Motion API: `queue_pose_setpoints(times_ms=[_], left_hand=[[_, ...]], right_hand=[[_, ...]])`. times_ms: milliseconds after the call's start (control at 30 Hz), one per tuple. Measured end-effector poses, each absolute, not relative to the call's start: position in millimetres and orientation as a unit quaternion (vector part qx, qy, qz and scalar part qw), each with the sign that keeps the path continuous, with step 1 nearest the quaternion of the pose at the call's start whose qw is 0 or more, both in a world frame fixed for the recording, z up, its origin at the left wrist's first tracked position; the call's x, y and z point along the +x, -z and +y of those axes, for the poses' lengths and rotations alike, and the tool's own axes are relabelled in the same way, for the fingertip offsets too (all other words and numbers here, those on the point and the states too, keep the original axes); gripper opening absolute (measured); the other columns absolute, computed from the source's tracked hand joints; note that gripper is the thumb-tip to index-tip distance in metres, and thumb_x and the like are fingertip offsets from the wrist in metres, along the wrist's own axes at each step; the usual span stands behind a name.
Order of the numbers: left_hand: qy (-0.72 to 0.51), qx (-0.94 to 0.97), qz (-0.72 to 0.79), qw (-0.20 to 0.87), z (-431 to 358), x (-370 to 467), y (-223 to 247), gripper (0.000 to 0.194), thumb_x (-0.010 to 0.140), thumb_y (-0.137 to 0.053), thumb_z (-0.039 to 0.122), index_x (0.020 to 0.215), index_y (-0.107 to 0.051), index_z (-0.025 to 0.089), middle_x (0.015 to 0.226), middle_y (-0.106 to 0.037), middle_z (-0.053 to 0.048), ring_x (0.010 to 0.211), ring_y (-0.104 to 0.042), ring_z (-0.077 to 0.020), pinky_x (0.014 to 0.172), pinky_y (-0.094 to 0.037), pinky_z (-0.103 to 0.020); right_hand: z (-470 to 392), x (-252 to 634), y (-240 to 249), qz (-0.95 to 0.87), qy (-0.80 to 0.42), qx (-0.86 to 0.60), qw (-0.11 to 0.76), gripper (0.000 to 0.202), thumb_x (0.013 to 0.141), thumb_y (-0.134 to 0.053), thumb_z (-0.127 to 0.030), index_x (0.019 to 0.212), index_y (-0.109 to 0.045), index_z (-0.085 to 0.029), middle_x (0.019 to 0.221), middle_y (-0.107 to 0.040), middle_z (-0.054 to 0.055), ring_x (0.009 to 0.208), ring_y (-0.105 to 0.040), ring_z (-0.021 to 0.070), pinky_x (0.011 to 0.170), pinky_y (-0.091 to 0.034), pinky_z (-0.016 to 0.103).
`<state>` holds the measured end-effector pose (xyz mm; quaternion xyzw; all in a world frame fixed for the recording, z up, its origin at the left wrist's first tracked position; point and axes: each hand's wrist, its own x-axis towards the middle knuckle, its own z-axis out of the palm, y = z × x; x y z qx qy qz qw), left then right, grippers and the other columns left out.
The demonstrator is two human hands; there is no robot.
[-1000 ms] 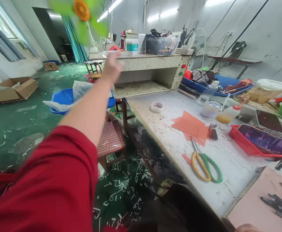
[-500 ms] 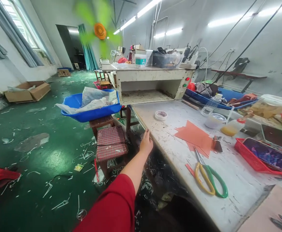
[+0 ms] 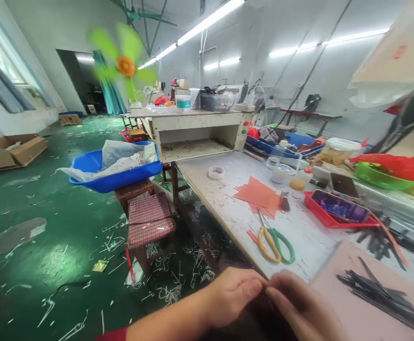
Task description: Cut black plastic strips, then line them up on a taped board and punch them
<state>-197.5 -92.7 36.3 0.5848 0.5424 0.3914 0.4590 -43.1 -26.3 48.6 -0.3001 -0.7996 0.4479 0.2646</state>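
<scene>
My left hand (image 3: 233, 294) is closed, its thumb and fingertips pressed together at the table's near edge. Fingertip to fingertip with it, my right hand (image 3: 301, 305) is curled in a pinch. What they hold, if anything, is hidden in the dark gap between them. Just beyond the hands lie scissors (image 3: 281, 246) with one yellow and one green handle, their blades pointing at a pile of orange-brown sheets (image 3: 256, 193). To the right, a bundle of thin black strips (image 3: 381, 294) rests on a pinkish board (image 3: 329, 279).
A roll of tape (image 3: 216, 172) lies farther up the table. A phone (image 3: 340, 206) leans in a red tray (image 3: 322, 218), near a bottle of yellowish liquid (image 3: 301, 180). On the left are a checked stool (image 3: 150, 218) and a blue tub (image 3: 121, 181); scraps litter the floor.
My left hand has left the table's left edge and come back towards me. My right hand has entered the view and meets it. The camera has turned to the right.
</scene>
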Motion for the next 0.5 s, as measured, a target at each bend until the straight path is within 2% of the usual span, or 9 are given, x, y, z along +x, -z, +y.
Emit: queue_pose_setpoints(times_ms=[100, 167, 267, 333, 433, 500], left_hand=[[-0.481, 0.544, 0.540, 0.425, -102.0, -181.4, -45.1, 0.040, 0.088, -0.037, 0.048, 0.091, -0.061, 0.016, 0.085, -0.063, -0.004, 0.078, -0.055, -0.0161, 0.074, -0.042, -0.025], [-0.521, 0.497, 0.539, 0.437, -97.6, -176.8, -44.9, 0.037, 0.086, -0.042, 0.050, 0.083, -0.059, 0.017, 0.074, -0.058, -0.001, 0.068, -0.050, -0.0132, 0.067, -0.040, -0.023], [-0.554, 0.415, 0.526, 0.494, -88.7, -168.8, -43.1, 0.042, 0.078, -0.050, 0.058, 0.077, -0.056, 0.017, 0.056, -0.042, 0.005, 0.052, -0.036, -0.0094, 0.050, -0.032, -0.020], [-0.558, 0.389, 0.526, 0.511, -86.4, -162.5, -43.5, 0.046, 0.074, -0.053, 0.062, 0.075, -0.055, 0.017, 0.052, -0.034, 0.007, 0.048, -0.031, -0.0086, 0.046, -0.028, -0.019], [-0.549, 0.412, 0.540, 0.487, -85.7, -156.1, -46.6, 0.044, 0.076, -0.050, 0.060, 0.076, -0.055, 0.017, 0.052, -0.038, 0.006, 0.048, -0.034, -0.0095, 0.045, -0.029, -0.020], [-0.540, 0.474, 0.550, 0.425, -83.6, -155.0, -49.5, 0.039, 0.081, -0.047, 0.055, 0.078, -0.057, 0.017, 0.058, -0.046, 0.003, 0.054, -0.042, -0.0115, 0.051, -0.035, -0.021]], right_hand=[[-26.0, -46.9, -58.5, -0.775, -0.465, -0.309, 0.295, 0.021, 0.080, -0.050, -0.037, 0.069, -0.055, -0.020, 0.060, -0.056, -0.001, 0.057, -0.053, 0.0138, 0.053, -0.043, 0.021], [-25.1, -47.1, -59.9, -0.730, -0.509, -0.314, 0.331, 0.021, 0.077, -0.052, -0.039, 0.072, -0.053, -0.019, 0.062, -0.052, -0.001, 0.059, -0.049, 0.0131, 0.055, -0.041, 0.022], [-22.7, -41.2, -56.5, -0.612, -0.636, -0.285, 0.372, 0.028, 0.077, -0.044, -0.047, 0.078, -0.048, -0.019, 0.060, -0.040, -0.005, 0.048, -0.032, 0.0088, 0.043, -0.028, 0.019], [-22.9, -33.5, -54.5, -0.556, -0.688, -0.270, 0.381, 0.028, 0.077, -0.039, -0.046, 0.073, -0.045, -0.019, 0.057, -0.034, -0.006, 0.045, -0.021, 0.0072, 0.040, -0.019, 0.019], [-27.4, -21.0, -57.8, -0.544, -0.689, -0.285, 0.384, 0.023, 0.077, -0.042, -0.041, 0.067, -0.042, -0.019, 0.054, -0.030, -0.008, 0.044, -0.019, 0.0067, 0.041, -0.018, 0.019], [-31.9, -14.5, -64.3, -0.582, -0.650, -0.287, 0.396, 0.022, 0.080, -0.043, -0.039, 0.070, -0.045, -0.019, 0.057, -0.034, -0.006, 0.046, -0.028, 0.0079, 0.043, -0.026, 0.020]])
